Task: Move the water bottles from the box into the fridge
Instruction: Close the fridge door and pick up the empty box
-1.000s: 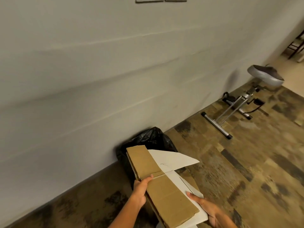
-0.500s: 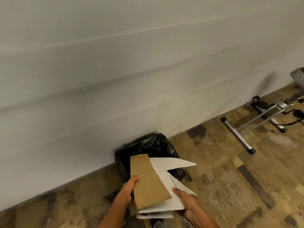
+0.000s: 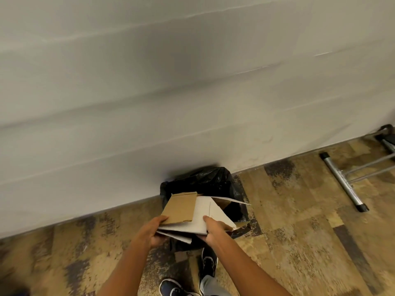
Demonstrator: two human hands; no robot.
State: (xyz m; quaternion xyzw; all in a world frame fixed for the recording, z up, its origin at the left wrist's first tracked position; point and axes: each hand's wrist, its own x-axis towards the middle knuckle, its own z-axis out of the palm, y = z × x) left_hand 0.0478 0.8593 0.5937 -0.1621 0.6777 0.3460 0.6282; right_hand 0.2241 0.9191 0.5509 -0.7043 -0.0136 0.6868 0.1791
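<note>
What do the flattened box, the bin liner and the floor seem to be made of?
Flattened box: corrugated cardboard, matte, brown one face, white the other, creased flaps. Bin liner: thin black plastic, glossy and crinkled. Floor: probably carpet tile, dull mottled brown patches.

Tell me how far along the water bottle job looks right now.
Looks near the end: the box is flattened, and no bottles or fridge are in view. In hand: left hand and right hand hold it over the black-bagged bin. Left: dropping it in. Whether the bottles got shelved can't be confirmed.
</note>
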